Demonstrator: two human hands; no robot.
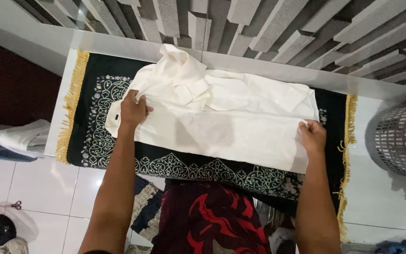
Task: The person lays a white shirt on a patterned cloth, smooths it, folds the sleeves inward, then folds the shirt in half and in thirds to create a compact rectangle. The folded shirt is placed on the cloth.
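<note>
Cream shirt [226, 122] lies flat between both hands, left grip [132, 109] and right grip [312, 136] pinching its edges.

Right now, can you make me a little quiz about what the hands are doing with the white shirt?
1. True or false: both hands hold the white shirt.
2. What lies under the shirt? A) black patterned mat with gold fringe B) blue towel C) bare wood
3. Which hand is near the collar end?

Key:
1. True: left hand and right hand each pinch its cloth.
2. A
3. The left hand.
</note>
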